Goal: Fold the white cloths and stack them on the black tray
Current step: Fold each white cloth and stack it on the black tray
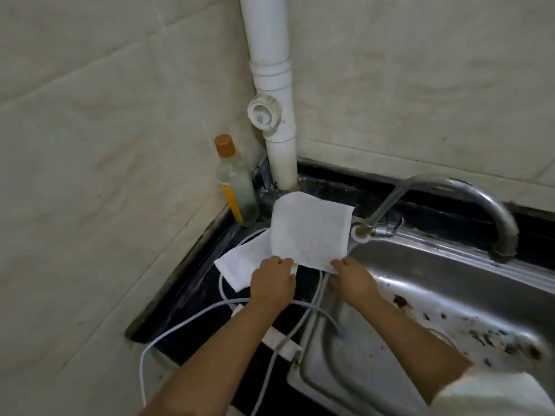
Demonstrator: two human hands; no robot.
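Gripping the near edge of a white cloth, both hands work palm-down with forearms reaching in from the bottom of the frame: left hand has fingers curled onto the cloth's near-left corner, right hand pinches the near-right corner. Upper cloth lies partly folded over a second white cloth, whose corner sticks out to the left. Both lie on a black surface; cannot tell if that is tray or counter. White cables loop under the wrists, with a white adapter block near the left forearm. Bottle with orange cap and orange label stands in the corner, label text unreadable. White drain pipe rises behind it. Steel sink, stained with dark specks, sits right, curved faucet over it. Pale tiled walls meet at the corner.
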